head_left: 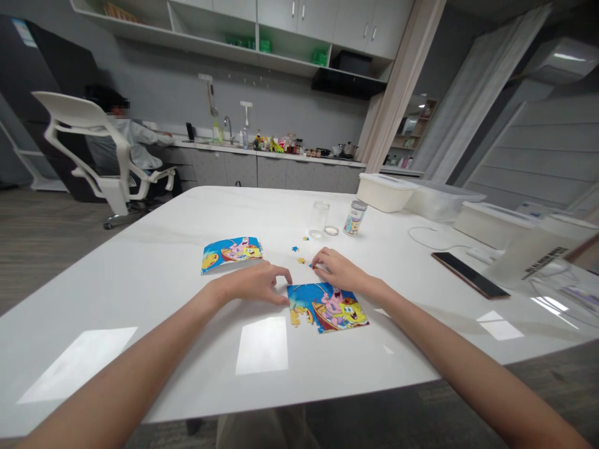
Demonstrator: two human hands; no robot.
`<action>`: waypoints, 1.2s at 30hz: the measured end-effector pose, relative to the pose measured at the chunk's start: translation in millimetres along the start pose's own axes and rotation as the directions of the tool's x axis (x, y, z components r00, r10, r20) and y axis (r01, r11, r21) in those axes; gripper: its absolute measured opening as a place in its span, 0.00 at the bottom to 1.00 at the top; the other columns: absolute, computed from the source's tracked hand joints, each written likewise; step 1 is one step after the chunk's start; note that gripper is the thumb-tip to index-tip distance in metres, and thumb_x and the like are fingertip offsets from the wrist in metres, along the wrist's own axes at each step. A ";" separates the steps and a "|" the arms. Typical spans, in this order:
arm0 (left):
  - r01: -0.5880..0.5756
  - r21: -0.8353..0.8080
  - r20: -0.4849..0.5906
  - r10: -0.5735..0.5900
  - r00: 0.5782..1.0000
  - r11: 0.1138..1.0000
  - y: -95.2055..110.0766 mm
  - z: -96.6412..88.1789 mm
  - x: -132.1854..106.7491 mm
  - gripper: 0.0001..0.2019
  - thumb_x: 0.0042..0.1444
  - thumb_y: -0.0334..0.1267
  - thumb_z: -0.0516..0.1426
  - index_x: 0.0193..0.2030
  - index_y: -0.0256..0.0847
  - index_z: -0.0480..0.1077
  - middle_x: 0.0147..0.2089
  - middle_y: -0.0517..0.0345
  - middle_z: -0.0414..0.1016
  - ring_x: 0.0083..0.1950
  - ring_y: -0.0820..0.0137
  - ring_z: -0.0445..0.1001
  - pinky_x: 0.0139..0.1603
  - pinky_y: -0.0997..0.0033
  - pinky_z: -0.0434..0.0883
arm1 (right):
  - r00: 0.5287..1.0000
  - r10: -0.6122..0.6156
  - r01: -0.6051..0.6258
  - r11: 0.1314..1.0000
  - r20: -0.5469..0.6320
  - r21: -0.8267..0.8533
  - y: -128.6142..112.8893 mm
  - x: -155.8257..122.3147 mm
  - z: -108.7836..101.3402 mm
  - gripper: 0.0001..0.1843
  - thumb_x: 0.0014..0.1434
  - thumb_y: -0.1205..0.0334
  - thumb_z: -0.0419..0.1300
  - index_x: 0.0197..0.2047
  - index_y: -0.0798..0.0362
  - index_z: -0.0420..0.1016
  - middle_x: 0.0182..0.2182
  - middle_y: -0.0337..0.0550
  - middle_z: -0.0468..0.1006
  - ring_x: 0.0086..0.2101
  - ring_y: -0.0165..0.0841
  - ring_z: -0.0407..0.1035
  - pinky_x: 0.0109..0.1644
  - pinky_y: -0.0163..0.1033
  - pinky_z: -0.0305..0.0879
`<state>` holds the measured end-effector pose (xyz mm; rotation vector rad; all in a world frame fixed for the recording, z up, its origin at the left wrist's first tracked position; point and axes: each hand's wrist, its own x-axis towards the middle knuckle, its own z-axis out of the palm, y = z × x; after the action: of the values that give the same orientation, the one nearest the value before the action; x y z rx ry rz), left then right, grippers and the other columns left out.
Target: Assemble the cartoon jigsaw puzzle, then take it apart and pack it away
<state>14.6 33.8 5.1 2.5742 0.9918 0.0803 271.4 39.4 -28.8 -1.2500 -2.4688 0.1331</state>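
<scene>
The left hand (262,282), thumb and forefinger spread, is at the left edge of a partly assembled cartoon jigsaw (344,312); the right hand (339,268) pinches a small piece (312,267) just beyond it. The glossy white table (196,368) mirrors bright rectangles. Behind, a person (140,140) sits near a grey kitchen counter (241,168).

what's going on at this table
A person has a cartoon jigsaw in front of them, mostly joined but with a gap along its near edge. The left hand is at its left edge, thumb and fingers apart. The right hand's fingertips are at a small piece just beyond it. Three more pieces lie farther out, and a matching picture sheet lies to the left.
</scene>
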 end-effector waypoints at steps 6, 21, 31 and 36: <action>-0.009 0.035 -0.005 0.009 1.000 0.999 0.5 0.5 -0.3 0.24 0.49 0.53 0.59 0.51 0.45 0.72 0.33 0.58 0.74 0.35 0.68 0.69 0.40 0.72 0.66 | 0.995 0.090 -0.091 0.996 -0.032 -0.010 4.7 0.9 3.1 0.11 0.61 0.62 0.57 0.47 0.55 0.74 0.44 0.50 0.71 0.45 0.38 0.68 0.54 0.45 0.63; -0.059 0.039 -0.008 0.059 0.998 0.998 0.2 0.8 0.0 0.21 0.50 0.53 0.58 0.49 0.47 0.74 0.27 0.61 0.70 0.31 0.70 0.67 0.39 0.72 0.65 | 0.989 0.143 -0.142 0.990 -0.045 0.017 -0.7 1.6 1.1 0.04 0.59 0.68 0.57 0.37 0.56 0.74 0.38 0.47 0.71 0.40 0.35 0.68 0.48 0.41 0.64; -0.063 0.061 -0.003 0.063 0.998 0.996 0.8 0.5 1.1 0.21 0.51 0.52 0.58 0.48 0.46 0.74 0.28 0.61 0.71 0.31 0.71 0.66 0.39 0.72 0.64 | 0.985 0.172 -0.168 0.979 -0.028 0.115 -5.4 3.8 0.1 0.03 0.57 0.66 0.61 0.36 0.56 0.74 0.37 0.45 0.72 0.39 0.33 0.69 0.46 0.39 0.64; -0.042 0.059 0.006 0.042 0.999 0.997 2.3 -0.6 0.1 0.22 0.50 0.53 0.58 0.50 0.46 0.73 0.30 0.59 0.71 0.33 0.69 0.67 0.39 0.72 0.64 | 0.973 0.229 -0.216 0.924 -0.003 0.315 -0.7 5.8 6.4 0.04 0.53 0.70 0.60 0.33 0.55 0.72 0.29 0.38 0.73 0.30 0.29 0.67 0.37 0.35 0.63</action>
<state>16.1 32.5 6.5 2.6486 0.9518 0.0564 265.4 44.1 -33.0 -1.3682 -2.1565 0.5338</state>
